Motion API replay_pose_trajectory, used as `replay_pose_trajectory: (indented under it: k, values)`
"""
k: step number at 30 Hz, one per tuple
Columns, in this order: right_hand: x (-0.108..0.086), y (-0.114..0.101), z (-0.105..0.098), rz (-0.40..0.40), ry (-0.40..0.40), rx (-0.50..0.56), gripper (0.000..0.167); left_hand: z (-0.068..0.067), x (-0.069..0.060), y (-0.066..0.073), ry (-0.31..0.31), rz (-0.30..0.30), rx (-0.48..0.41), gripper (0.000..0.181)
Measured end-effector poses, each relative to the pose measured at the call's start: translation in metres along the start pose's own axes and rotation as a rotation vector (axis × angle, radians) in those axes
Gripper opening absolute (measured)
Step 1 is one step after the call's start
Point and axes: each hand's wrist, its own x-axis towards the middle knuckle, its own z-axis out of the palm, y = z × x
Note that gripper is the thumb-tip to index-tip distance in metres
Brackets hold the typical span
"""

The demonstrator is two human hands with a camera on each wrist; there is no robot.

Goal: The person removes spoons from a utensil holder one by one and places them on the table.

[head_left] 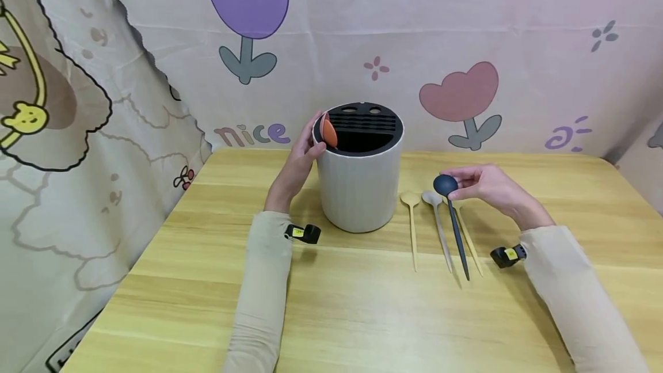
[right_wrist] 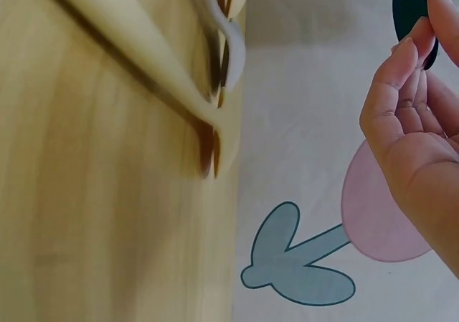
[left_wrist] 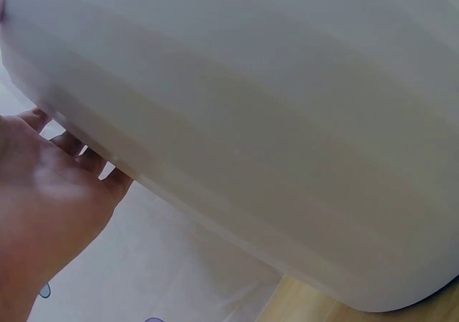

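My left hand (head_left: pixel 300 160) grips the upper left side of a white utensil holder (head_left: pixel 359 191), thumb near its rim and fingers around the back. The holder has a black slotted lid (head_left: pixel 362 122). An orange spoon (head_left: pixel 328 133) stands in it at the left, only its head showing. My right hand (head_left: pixel 487 189) pinches a dark blue spoon (head_left: pixel 445 185) by its round head, the handle slanting down toward the table. In the right wrist view the dark spoon's head (right_wrist: pixel 409 17) shows between thumb and fingers. Beneath that hand, a yellow spoon (head_left: pixel 470 240) is partly hidden.
On the wooden table (head_left: pixel 362 315) a cream spoon (head_left: pixel 412 229) and a grey spoon (head_left: pixel 439 229) lie right of the holder, handles toward me. Behind the table hangs a printed cloth (head_left: pixel 331 16) with flowers.
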Motion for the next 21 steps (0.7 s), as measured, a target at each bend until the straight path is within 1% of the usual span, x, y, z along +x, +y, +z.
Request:
replay_pose_trajectory:
  k: [5,9,13,17,21]
  values:
    - [-0.005,0.003,-0.006,0.032,-0.014,-0.059,0.062,0.000,0.000,-0.002,0.002,-0.005,0.013,0.119]
    - [-0.005,0.005,-0.017,0.060,-0.023,-0.128,0.063,-0.002,-0.002,-0.003,0.015,-0.006,0.014,0.118]
    - [-0.004,0.010,-0.027,0.074,-0.029,-0.185,0.062,-0.003,-0.003,-0.002,0.015,-0.005,-0.002,0.118]
    - [-0.009,0.018,-0.034,0.086,-0.035,-0.203,0.062,-0.002,-0.002,-0.002,0.002,0.011,-0.010,0.116]
    - [-0.014,0.027,-0.043,0.098,-0.020,-0.223,0.061,0.000,0.000,-0.002,-0.010,0.025,-0.002,0.115]
